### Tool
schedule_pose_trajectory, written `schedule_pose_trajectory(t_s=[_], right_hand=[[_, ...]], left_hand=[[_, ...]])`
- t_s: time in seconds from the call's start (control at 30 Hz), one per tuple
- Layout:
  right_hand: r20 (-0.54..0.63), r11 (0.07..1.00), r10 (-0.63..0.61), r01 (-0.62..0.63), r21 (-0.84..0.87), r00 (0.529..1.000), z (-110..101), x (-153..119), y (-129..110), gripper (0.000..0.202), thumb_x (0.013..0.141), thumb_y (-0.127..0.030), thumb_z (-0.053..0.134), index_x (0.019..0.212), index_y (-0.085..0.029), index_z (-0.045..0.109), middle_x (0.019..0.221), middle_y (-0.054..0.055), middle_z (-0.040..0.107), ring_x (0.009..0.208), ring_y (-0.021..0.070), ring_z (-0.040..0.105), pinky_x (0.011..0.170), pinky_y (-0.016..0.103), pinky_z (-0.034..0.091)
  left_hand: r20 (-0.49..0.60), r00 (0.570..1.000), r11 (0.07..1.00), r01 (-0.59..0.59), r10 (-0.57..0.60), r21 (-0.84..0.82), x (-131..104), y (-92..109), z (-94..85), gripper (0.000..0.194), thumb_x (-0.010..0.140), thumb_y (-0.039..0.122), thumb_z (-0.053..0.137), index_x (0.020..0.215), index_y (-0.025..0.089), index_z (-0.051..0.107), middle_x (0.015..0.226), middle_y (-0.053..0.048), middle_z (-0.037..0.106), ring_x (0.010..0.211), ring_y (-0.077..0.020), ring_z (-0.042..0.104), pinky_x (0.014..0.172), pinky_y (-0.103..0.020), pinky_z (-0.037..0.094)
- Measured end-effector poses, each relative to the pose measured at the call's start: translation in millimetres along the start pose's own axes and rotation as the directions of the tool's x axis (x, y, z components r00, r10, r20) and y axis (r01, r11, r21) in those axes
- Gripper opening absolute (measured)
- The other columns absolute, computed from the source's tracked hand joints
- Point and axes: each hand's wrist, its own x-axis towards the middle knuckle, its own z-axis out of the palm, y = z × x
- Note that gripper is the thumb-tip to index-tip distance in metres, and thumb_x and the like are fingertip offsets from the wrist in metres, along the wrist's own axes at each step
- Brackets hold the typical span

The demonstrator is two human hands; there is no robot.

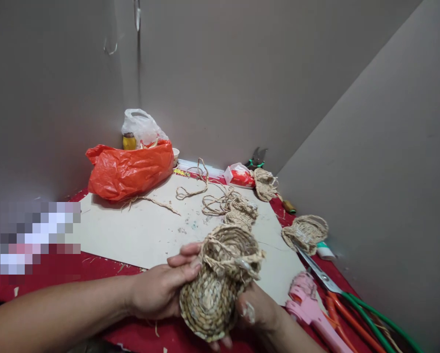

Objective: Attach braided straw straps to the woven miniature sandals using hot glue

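A woven straw slipper (210, 300) is between my two hands near the front of the table, its rounded sole towards me and its braided strap part at the far end. My left hand (170, 282) grips its left edge, thumb on top. From below and the right, my right hand (256, 306) supports it; white material covers its thumb tip, and some fingers are hidden under the sole. Just beyond lies another woven straw piece (242, 208) with loose cords. A pink glue gun (311, 309) rests to the right, beside scissors (324, 280).
A pale board (131, 230) covers part of the red cloth (113, 274). Behind stand a red plastic bag (131, 171) and a white bag (146, 127). More woven pieces (306, 233) lie right. Green-handled cutters (257, 158) are at the back. Grey walls enclose the table.
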Motion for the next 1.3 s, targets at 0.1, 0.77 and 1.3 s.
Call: schedule_pose_trajectory(t_s=[0.1,0.77,1.3], right_hand=[[-0.086,0.98,-0.199,0.199,-0.008,0.976,0,1,-5,0.083,0.064,-0.056,0.077,0.134,-0.025,0.044,0.139,0.012,0.049,0.127,0.0293,0.046,0.105,0.042,0.036],[-0.479,0.93,-0.355,0.252,-0.266,0.803,-11,14,-15,0.038,0.084,-0.051,0.06,0.093,-0.015,0.066,0.081,0.003,0.07,0.068,0.0155,0.062,0.061,0.025,0.047],[-0.433,0.964,-0.267,0.244,-0.109,0.861,-10,12,-15,0.031,0.084,-0.043,0.063,0.099,-0.015,0.067,0.091,0.005,0.072,0.08,0.0167,0.063,0.07,0.027,0.049]], left_hand=[[-0.088,0.991,0.994,-0.104,0.101,-0.021,2,9,0.5,0.041,0.089,0.041,0.051,0.121,0.016,0.06,0.11,-0.011,0.069,0.109,-0.0273,0.061,0.103,-0.045,0.036],[-0.48,0.675,0.706,-0.086,0.56,0.703,2,44,-22.1,0.016,0.081,0.032,0.067,0.082,0.017,0.063,0.074,0.001,0.064,0.069,-0.0107,0.057,0.071,-0.022,0.045],[-0.562,0.66,0.837,-0.198,0.499,0.51,5,43,-16.1,0.026,0.077,0.033,0.071,0.067,0.012,0.058,0.06,0.003,0.054,0.046,-0.0032,0.038,0.047,-0.016,0.042]])
